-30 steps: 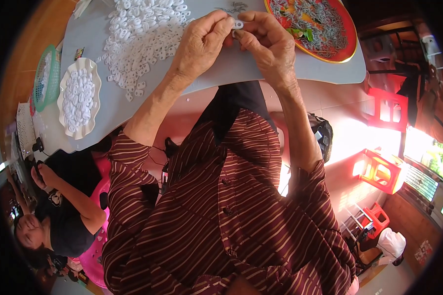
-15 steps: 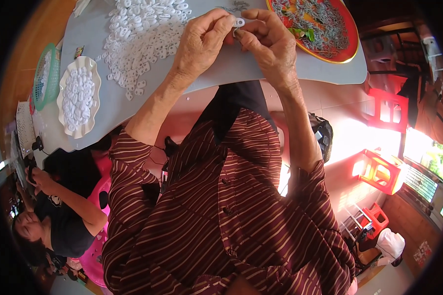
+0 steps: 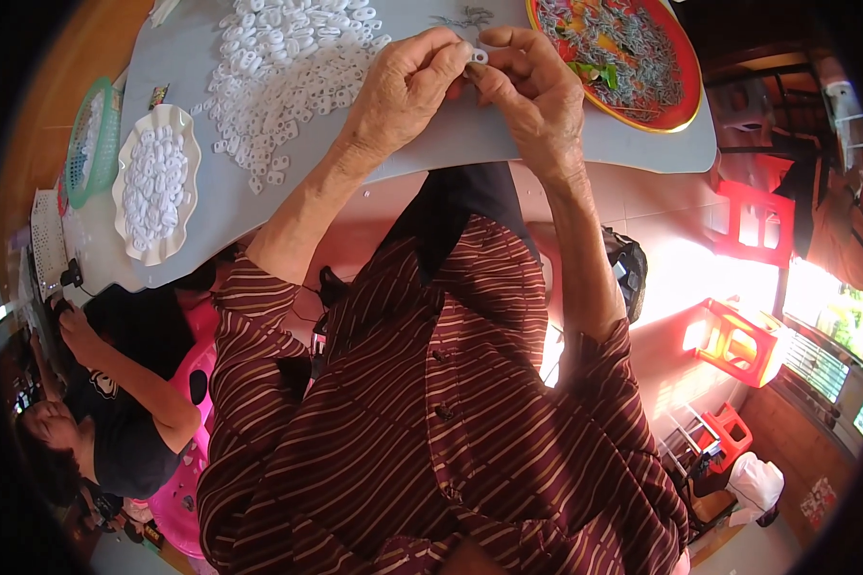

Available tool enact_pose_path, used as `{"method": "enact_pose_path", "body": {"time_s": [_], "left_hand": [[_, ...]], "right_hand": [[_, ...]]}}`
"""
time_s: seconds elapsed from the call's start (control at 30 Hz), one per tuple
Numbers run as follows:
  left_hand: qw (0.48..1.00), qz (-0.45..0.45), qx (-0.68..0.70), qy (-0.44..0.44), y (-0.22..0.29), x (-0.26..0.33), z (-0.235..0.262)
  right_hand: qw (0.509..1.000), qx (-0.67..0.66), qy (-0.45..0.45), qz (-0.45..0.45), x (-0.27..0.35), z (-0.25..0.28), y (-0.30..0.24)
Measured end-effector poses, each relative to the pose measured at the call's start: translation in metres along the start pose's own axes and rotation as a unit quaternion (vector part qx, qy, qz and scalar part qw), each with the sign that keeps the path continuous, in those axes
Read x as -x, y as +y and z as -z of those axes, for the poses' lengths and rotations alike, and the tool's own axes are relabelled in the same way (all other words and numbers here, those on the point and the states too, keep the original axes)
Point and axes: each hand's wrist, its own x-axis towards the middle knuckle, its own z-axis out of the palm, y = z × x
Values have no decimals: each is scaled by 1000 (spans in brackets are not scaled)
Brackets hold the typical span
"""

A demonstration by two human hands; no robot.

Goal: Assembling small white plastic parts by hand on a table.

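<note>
Over the near edge of the grey table, my left hand (image 3: 403,96) and my right hand (image 3: 539,107) meet fingertip to fingertip. Between them is a small white plastic clip (image 3: 478,57) with a round hole. My left thumb and forefinger pinch it from one side, and my right thumb presses at its lower edge. Whether my right fingers also hold a nail is too small to tell. Left of my hands lie a heap of white oval clips (image 3: 283,34) and a spread of smaller white pieces (image 3: 292,101). Thin grey nails (image 3: 642,81) fill a red tray (image 3: 687,72) on the right.
A white wavy-edged dish (image 3: 191,187) of white clips stands at the table's left, beside a green basket (image 3: 104,144). A few loose nails (image 3: 470,16) lie beyond my hands. Another person (image 3: 129,422) sits lower left. Red stools (image 3: 738,340) stand on the floor at right.
The pinched clip has come slightly lower and to the right, and my right thumb now presses up against it. The whole view has shifted a little. The other person's raised hand has moved slightly.
</note>
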Motion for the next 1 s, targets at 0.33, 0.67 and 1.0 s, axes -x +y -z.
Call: {"method": "enact_pose_path", "body": {"time_s": [0.33,0.67,1.0], "left_hand": [[998,-1,66,21,-8,0,-1],[999,16,49,-9,-3,0,2],[999,7,-28,-37,4,-1,4]], "right_hand": [[998,12,-35,42,0,-3,12],[997,56,-10,44,0,-3,18],[996,64,1,65,3,-3,14]]}}
